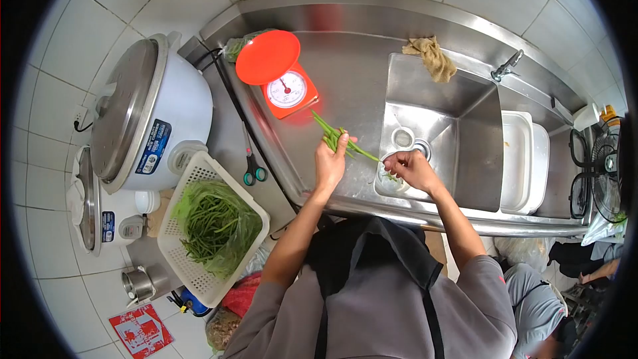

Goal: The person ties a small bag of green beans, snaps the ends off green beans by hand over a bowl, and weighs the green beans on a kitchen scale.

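My left hand (pixel 330 165) is closed around a small bunch of green beans (pixel 321 123) above the steel counter. One bean (pixel 362 152) sticks out to the right, and the fingertips of my right hand (pixel 413 169) pinch its end. Beneath my right hand, a small clear container (pixel 389 186) with green bits in it sits at the sink's near left corner, partly hidden by the hand. Left of my hands stands an orange dial scale (pixel 287 89) with a round pan.
A white plastic basket (pixel 166 247) holds a clear bag of green beans (pixel 218 226) at the left. Scissors (pixel 253 171) lie beside it, near a large rice cooker (pixel 149 116). A steel sink (pixel 422 108), brown cloth (pixel 432 57), faucet (pixel 508 64) and white tubs (pixel 522 159) are at the right.
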`<state>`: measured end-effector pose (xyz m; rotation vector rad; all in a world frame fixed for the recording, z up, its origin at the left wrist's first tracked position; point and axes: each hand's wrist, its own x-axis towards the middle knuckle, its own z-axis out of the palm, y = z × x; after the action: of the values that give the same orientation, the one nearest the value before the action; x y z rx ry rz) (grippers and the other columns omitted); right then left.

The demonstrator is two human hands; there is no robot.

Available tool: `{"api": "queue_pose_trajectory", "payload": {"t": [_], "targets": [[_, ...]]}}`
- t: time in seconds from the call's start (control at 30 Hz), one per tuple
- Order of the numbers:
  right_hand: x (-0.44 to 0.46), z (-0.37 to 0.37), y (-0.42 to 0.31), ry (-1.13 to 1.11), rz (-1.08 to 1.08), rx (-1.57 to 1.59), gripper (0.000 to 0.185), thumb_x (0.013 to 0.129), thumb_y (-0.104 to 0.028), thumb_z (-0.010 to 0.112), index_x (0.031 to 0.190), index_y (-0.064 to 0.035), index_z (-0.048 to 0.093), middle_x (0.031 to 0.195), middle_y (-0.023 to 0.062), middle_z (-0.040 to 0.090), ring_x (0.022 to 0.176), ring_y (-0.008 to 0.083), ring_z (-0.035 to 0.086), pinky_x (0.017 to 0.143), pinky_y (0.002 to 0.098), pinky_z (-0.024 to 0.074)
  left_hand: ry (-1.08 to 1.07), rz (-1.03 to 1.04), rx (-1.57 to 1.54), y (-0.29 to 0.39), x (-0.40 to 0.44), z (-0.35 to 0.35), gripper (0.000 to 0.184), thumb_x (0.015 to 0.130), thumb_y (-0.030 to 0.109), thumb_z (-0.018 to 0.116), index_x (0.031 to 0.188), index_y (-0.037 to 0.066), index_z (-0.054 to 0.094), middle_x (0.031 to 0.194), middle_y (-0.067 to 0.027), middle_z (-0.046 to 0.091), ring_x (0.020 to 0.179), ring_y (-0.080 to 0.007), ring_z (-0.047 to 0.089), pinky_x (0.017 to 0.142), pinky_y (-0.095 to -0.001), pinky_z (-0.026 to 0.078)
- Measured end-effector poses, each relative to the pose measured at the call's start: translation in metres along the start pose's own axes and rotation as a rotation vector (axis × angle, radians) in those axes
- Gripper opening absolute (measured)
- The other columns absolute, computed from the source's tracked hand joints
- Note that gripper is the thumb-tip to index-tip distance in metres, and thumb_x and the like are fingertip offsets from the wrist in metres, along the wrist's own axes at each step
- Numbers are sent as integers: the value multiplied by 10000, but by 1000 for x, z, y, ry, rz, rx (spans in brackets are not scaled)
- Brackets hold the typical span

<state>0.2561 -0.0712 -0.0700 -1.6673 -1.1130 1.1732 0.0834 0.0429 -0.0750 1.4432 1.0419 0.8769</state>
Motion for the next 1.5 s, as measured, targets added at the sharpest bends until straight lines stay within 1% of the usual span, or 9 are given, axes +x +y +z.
{"api": "queue_pose_trajectory", "payload": {"t": [0.27,0.33,0.47,0.57,0.77,0.9,1.03,1.17,1.5], "targets": [[1,5,-5,-35,-2,-53,116,786,-83,571,781,13,636,650,31,611,574,75,539,549,220,443,-29,-30,-91,2,-3,4,260,903,266,509,967,14,524,812,-94,655,550,-72,479,533,-217,400],[3,7,-1,-32,11,213,112,788,-85,570,768,17,614,655,23,603,575,73,527,543,209,424,-62,-112,-119,4,-3,3,242,904,270,505,967,37,523,837,-92,654,443,-25,363,411,-190,338],[3,13,-7,-68,42,887,86,783,-64,558,753,14,578,672,8,589,587,63,508,545,197,396,-159,-422,-667,-7,-6,2,225,898,284,517,975,73,504,925,-76,619,432,-20,306,446,-184,327],[2,15,-12,-137,32,1100,65,774,-38,540,764,8,586,681,5,588,611,56,513,564,190,395,-189,-533,-867,-9,-14,9,224,890,300,527,977,95,501,961,-60,596,437,-18,290,468,-182,323],[-3,15,29,-14,-55,-74,100,760,-35,549,818,14,615,691,29,599,634,78,542,578,227,437,-196,-476,-784,-7,-10,11,243,887,307,531,974,82,502,947,-76,609,446,-22,306,476,-190,332],[-3,2,27,112,-102,-187,191,756,-27,545,919,-1,639,717,74,636,645,92,563,592,246,460,-182,-406,-537,-3,-8,18,255,903,299,504,961,51,502,913,-110,632,443,-31,311,462,-193,336],[-19,-19,-8,109,-59,3,214,797,-97,582,979,3,635,748,86,655,642,134,585,606,261,473,-166,-363,-409,-2,-8,19,238,909,292,495,912,55,516,880,-107,640,438,-27,304,439,-198,331],[-19,-25,-20,56,-180,-274,186,794,-91,604,928,33,634,732,124,641,607,145,573,586,275,463,-201,-331,-371,0,-7,25,234,907,291,497,870,61,524,854,-106,646,431,-27,308,428,-201,331],[-13,-9,10,162,-380,-632,84,685,-29,607,731,22,559,714,178,577,685,344,575,628,412,458,-221,-176,-212,-1,-16,40,241,902,285,508,882,47,538,823,-87,654,448,-33,363,430,-201,351]]}}
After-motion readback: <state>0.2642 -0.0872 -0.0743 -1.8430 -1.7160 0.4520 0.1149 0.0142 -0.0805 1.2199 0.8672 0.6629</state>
